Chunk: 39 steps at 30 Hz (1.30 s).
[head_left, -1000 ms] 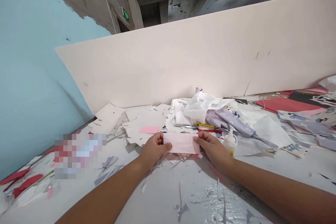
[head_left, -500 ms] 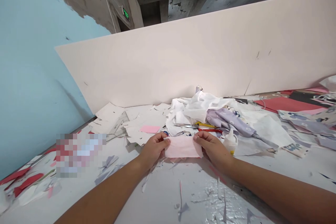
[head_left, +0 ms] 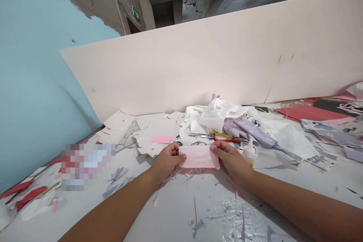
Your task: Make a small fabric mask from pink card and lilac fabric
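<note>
A pale pink rectangular piece (head_left: 199,157), paper or cloth, is stretched between my two hands above the white table. My left hand (head_left: 169,159) pinches its left edge with thumb and fingers. At its upper right corner, my right hand (head_left: 228,155) grips it the same way. A darker pink edge shows beneath it. Just behind my hands lie scissors with red handles (head_left: 227,140) and a yellow-handled tool (head_left: 222,135). Right of my right hand stands a small white glue bottle (head_left: 250,152) with a pointed nozzle. A pink paper rectangle (head_left: 162,139) lies behind my left hand.
White cloth (head_left: 215,115) and lavender printed fabric (head_left: 248,130) are heaped at the back. Red sheets (head_left: 312,112) and patterned pieces lie to the right. Scraps (head_left: 198,227) litter the table (head_left: 159,219). A tall white board (head_left: 212,60) rises behind; a blue wall (head_left: 34,83) borders the left.
The pink piece has risen slightly and tilted a little, showing more of the darker pink along its lower edge. My left thumb has shifted slightly inward on it.
</note>
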Tool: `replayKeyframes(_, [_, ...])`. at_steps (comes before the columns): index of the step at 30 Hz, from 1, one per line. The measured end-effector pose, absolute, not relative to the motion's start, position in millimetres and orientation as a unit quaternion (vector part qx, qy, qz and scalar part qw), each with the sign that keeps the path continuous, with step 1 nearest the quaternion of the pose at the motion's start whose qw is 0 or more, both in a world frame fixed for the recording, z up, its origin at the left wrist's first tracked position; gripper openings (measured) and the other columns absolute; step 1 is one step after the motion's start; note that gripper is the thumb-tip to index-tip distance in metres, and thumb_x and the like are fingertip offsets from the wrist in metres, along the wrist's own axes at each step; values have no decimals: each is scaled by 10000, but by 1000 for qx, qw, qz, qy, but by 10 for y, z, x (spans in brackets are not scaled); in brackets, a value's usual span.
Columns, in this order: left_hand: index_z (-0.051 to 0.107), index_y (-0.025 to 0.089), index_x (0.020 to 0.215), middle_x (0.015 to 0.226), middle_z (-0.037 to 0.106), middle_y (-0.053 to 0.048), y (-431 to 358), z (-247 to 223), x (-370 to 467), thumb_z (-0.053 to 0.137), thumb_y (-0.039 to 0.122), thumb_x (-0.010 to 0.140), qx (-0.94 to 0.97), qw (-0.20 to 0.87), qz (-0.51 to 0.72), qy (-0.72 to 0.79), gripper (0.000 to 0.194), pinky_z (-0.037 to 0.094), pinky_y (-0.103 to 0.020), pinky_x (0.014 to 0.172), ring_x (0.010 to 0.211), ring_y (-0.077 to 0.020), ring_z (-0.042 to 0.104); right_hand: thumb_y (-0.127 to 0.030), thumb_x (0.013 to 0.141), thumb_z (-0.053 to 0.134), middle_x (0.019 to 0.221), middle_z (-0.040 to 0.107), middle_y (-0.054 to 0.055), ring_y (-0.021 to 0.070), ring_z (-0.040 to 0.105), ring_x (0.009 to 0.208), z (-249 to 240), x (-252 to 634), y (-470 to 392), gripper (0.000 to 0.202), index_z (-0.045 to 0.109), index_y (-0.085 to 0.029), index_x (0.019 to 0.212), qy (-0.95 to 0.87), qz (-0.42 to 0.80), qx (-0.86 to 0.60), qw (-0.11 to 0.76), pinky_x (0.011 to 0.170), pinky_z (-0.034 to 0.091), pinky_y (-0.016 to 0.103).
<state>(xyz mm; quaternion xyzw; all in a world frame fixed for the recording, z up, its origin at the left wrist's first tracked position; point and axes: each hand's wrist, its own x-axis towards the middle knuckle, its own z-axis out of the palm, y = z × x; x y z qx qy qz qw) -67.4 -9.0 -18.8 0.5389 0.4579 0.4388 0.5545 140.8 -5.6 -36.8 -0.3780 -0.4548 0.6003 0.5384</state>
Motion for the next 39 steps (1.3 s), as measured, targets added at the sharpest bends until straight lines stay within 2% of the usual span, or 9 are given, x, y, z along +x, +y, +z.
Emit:
replayKeyframes(7, [490,173,761,628,498,45,-64,-246,-690,653,290,629,539,540,457,457,241,254,-161,399,437,-30,379,-352,682,627,578,525,-31,84,432,470,-334,1388,-80,206,530,-176,729,-466,613,-376,516,423,285,209])
replayKeyframes(20, [500,163,801,614,486,53,-94,-165,-660,680,273,571,530,543,452,469,312,206,-150,353,394,-14,333,-327,681,628,607,549,-28,89,452,495,-364,1402,-72,178,541,-183,737,-473,598,-383,521,442,308,206])
replayKeyframes(24, [510,161,810,587,470,57,-105,-149,-669,647,303,603,545,536,436,475,286,223,-160,369,399,-26,349,-340,683,623,601,550,-31,88,453,488,-367,1401,-71,175,538,-192,724,-476,593,-382,525,441,317,206])
replayKeyframes(28, [500,160,729,546,460,63,-116,-146,-670,631,294,624,565,520,422,482,215,232,-162,387,399,-27,342,-344,695,613,594,544,-39,84,455,475,-344,1395,-84,173,529,-197,731,-474,597,-376,527,440,336,208])
replayKeyframes(33, [491,168,724,549,445,67,-111,-163,-655,639,309,621,553,508,443,489,230,232,-158,377,400,-30,333,-292,640,666,696,594,5,113,515,545,-340,1396,-77,228,532,-176,784,-482,611,-369,509,425,350,209])
replayKeyframes(39, [475,167,678,532,402,79,-109,-164,-649,650,314,613,560,475,467,494,238,251,-156,393,426,-33,330,-279,631,675,650,593,-11,105,509,528,-348,1397,-62,215,529,-174,749,-478,593,-380,525,462,349,220])
